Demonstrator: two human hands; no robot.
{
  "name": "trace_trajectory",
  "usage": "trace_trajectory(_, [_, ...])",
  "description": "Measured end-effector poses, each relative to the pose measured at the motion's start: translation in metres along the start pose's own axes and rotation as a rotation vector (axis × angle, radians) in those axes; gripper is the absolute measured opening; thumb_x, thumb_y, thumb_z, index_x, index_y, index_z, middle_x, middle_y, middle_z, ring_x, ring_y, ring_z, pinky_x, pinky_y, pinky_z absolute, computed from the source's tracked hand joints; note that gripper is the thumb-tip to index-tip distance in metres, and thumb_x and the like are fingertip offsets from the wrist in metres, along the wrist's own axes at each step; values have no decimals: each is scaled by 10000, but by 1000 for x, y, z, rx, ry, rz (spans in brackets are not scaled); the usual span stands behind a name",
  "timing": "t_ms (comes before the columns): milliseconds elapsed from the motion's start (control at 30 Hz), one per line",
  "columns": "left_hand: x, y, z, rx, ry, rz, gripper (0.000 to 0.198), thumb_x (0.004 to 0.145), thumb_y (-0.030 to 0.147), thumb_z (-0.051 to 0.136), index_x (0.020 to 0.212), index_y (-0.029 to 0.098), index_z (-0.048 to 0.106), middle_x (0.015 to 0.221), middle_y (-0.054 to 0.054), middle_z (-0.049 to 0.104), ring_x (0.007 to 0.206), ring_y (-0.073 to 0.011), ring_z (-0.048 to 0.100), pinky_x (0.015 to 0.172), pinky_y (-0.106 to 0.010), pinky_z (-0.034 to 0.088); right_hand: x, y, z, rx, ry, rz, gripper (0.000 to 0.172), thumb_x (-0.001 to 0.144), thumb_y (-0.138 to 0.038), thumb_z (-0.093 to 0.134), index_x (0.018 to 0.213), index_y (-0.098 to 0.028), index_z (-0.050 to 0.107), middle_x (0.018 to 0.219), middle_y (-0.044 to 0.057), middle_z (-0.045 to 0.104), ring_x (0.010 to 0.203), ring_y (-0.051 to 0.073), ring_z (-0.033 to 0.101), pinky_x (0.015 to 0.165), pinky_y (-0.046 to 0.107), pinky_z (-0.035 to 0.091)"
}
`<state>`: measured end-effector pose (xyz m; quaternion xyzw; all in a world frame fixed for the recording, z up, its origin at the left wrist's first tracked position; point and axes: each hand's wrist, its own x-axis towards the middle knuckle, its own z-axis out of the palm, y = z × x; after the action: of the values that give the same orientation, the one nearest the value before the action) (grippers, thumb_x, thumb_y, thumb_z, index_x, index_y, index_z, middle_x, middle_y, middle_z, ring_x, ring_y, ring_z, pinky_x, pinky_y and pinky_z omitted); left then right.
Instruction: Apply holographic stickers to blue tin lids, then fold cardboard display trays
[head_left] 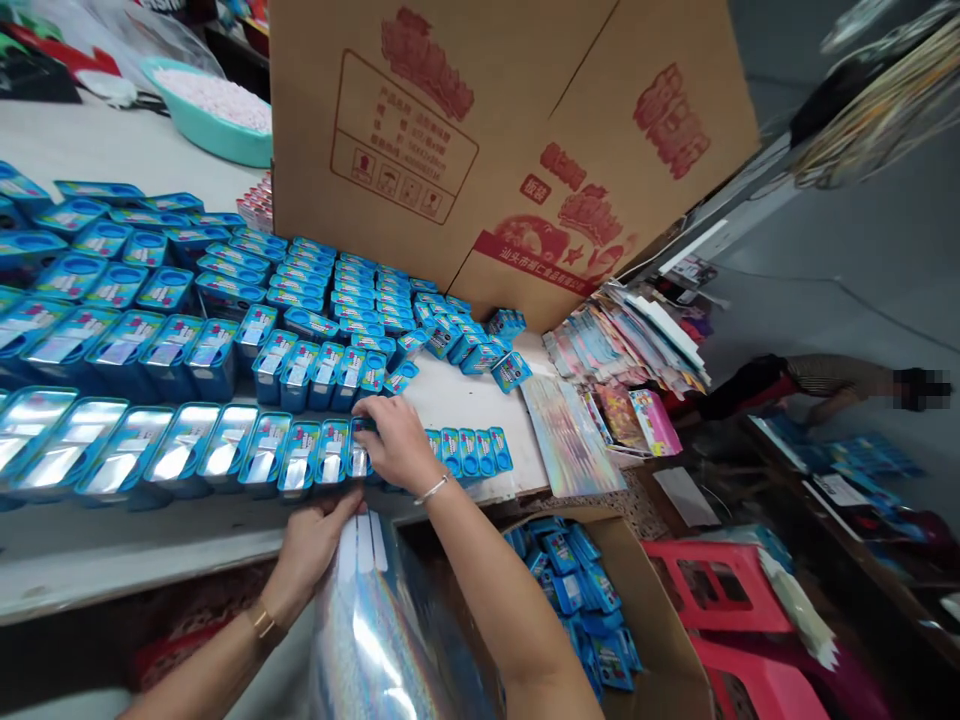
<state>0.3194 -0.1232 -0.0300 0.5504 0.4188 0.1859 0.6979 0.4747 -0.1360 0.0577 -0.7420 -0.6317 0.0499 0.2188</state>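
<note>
Rows of small blue boxes [225, 445] with shiny label stickers stand along the front of the white table [150, 560]. My right hand [394, 440] rests on top of one box in the front row, fingers curled down on it. Below the table edge, my left hand [315, 540] pinches the top of a shiny holographic sticker sheet [382, 630] that lies in my lap. A few white sticker strips [365, 545] show at the sheet's top by my fingers.
A big cardboard carton [487, 140] stands at the back of the table. A teal bowl [210, 110] of white pellets is at the far left. An open carton [652, 620] with blue boxes sits below right, beside red plastic stools [720, 590]. Another person's arm [825, 380] reaches in at right.
</note>
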Motion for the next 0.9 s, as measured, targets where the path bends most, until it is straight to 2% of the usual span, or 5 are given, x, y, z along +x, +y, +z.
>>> trace_trajectory(200, [-29,11,-12,-103,-224,-18,526,631,456,843,1037,158,695,707,34,598,607,-144,541,564,-234,406,-60,-16,-18,196,304,-24,194,1001,-224,470,1124,-205,619,1142,81,655,1105,202,566,971,350,447])
trace_trajectory(333, [-40,18,-12,-231,-369,-1,713,730,391,798,1370,204,545,652,99,386,523,-78,380,473,-182,288,-124,-27,-33,262,205,109,164,959,-225,571,1099,-229,656,1064,52,682,1035,196,598,917,347,472])
trace_trajectory(433, [-45,27,-7,-259,-416,-9,659,749,378,780,1346,198,570,669,97,345,524,-62,340,463,-167,265,-155,-34,-29,205,179,137,202,930,-215,621,1124,-240,673,1098,50,696,1044,205,605,937,370,456])
trace_trajectory(667, [-59,39,4,-262,-453,-70,607,720,356,792,1281,214,610,656,94,473,503,-68,450,462,-164,343,-186,-48,-11,82,449,158,266,943,-173,573,1172,-269,669,1066,52,724,991,201,641,922,410,447])
trace_trajectory(900, [-57,36,13,-321,-453,-157,599,659,333,827,1213,206,637,681,57,640,525,-114,584,481,-188,428,-187,-50,2,357,591,371,87,925,-229,611,905,-260,689,1008,59,705,1009,212,641,899,387,495])
